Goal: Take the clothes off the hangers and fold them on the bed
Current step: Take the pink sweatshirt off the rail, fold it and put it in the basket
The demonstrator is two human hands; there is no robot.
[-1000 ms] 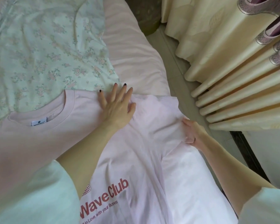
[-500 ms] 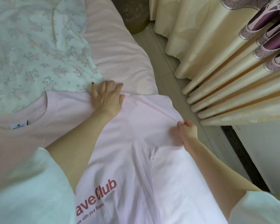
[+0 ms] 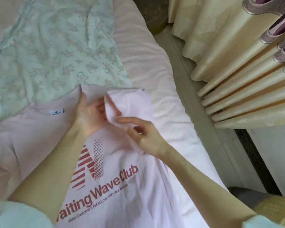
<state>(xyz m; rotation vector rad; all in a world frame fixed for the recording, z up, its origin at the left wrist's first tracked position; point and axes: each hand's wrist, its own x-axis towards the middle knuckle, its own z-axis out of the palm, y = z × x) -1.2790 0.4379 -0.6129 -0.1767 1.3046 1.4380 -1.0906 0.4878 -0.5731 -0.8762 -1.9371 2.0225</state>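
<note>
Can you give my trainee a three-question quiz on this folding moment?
1. True or false: the pink T-shirt lies printed side up on the bed.
2. Which hand brings the sleeve in over the shirt? A. left hand B. right hand
3. What lies beyond the collar: a floral garment or the curtain?

Key: 1 true; 2 B; 3 floral garment.
</note>
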